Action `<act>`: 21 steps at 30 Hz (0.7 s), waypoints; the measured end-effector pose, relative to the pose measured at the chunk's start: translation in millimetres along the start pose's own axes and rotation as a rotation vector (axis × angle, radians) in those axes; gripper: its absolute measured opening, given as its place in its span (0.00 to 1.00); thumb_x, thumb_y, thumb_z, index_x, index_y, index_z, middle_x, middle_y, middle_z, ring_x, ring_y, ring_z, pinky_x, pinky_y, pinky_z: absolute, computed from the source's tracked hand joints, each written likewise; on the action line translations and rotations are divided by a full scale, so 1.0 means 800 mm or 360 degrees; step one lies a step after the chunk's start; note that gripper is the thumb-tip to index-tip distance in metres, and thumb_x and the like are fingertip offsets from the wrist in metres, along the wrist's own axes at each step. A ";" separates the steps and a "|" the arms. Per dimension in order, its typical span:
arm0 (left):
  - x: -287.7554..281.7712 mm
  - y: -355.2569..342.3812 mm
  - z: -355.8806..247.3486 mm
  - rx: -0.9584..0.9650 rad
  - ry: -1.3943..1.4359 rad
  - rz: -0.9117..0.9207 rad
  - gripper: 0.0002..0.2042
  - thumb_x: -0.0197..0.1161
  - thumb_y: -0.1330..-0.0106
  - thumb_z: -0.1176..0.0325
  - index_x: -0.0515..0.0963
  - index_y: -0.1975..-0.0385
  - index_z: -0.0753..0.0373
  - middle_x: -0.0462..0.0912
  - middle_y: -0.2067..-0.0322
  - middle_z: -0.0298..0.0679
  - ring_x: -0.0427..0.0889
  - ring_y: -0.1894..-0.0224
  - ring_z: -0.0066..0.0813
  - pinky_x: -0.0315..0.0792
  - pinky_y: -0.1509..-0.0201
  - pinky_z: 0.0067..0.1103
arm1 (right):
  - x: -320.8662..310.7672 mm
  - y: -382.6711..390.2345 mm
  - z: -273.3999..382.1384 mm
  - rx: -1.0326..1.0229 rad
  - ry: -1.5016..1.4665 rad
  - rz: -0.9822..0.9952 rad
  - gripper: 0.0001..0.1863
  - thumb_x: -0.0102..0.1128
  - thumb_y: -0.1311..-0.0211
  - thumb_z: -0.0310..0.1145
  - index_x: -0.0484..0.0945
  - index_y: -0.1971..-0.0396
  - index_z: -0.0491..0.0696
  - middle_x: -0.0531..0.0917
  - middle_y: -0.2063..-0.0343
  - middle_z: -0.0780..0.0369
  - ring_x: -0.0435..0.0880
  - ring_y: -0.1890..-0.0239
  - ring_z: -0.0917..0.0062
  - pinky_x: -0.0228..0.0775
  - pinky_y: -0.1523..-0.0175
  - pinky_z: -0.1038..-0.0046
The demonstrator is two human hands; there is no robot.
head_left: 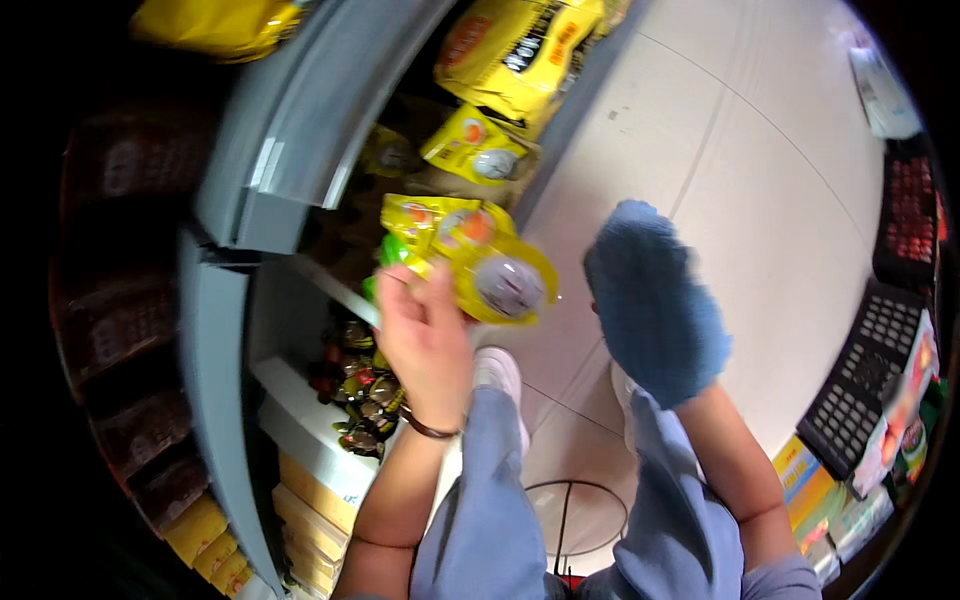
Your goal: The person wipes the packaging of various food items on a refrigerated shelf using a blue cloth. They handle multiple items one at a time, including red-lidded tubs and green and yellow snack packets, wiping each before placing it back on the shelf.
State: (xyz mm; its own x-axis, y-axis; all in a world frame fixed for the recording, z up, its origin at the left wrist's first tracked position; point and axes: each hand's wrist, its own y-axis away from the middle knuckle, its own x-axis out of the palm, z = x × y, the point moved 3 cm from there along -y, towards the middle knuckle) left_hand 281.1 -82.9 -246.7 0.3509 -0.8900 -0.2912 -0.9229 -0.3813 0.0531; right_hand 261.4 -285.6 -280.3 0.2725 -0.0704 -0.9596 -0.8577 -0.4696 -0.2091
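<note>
My left hand pinches the edge of shiny yellow packets printed with round egg-like pictures. They are held over the lower shelf's front edge, and I cannot tell how many there are. Another yellow packet of the same look lies just beyond, inside the shelf. A blue cloth, mitt-like in shape, covers my right hand over the floor. Its fingers are hidden underneath, and the cloth is smeared by motion.
A grey metal shelf stands on the left, with a large yellow bag at its far end. Small dark wrapped items lie lower down. Black crates line the right. A round wire frame is between my legs.
</note>
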 end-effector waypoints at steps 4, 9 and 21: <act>0.052 0.070 -0.018 0.0350 -0.0352 0.0436 0.08 0.56 0.31 0.71 0.62 0.65 0.64 0.77 0.81 0.46 0.80 0.79 0.39 0.66 0.77 0.25 | -0.017 -0.001 0.022 0.1035 -0.2231 -0.0322 0.28 0.62 0.40 0.35 0.64 0.43 0.41 0.78 0.55 0.54 0.79 0.56 0.71 0.70 0.52 0.71; 0.062 0.081 -0.003 0.0148 -0.0174 0.0586 0.09 0.55 0.31 0.73 0.61 0.66 0.65 0.80 0.79 0.47 0.82 0.78 0.37 0.70 0.76 0.25 | 0.012 0.010 -0.001 0.1392 -0.2578 -0.0053 0.18 0.59 0.36 0.38 0.73 0.53 0.40 0.82 0.71 0.63 0.79 0.72 0.76 0.72 0.65 0.75; 0.067 0.065 0.000 -0.0063 0.0175 0.0688 0.13 0.57 0.30 0.70 0.63 0.53 0.66 0.76 0.56 0.41 0.77 0.55 0.23 0.70 0.51 0.17 | 0.010 0.027 0.020 0.1611 -0.3171 0.0135 0.16 0.53 0.30 0.39 0.76 0.59 0.39 0.80 0.69 0.65 0.73 0.66 0.86 0.69 0.60 0.81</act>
State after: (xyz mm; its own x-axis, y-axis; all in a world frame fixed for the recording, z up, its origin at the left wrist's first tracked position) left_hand 252.0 -150.6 -259.8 -0.0487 -0.9902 -0.1308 -0.9825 0.0239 0.1847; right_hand 238.0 -282.7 -295.5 0.1384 0.9536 0.2674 -0.8886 0.0003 0.4587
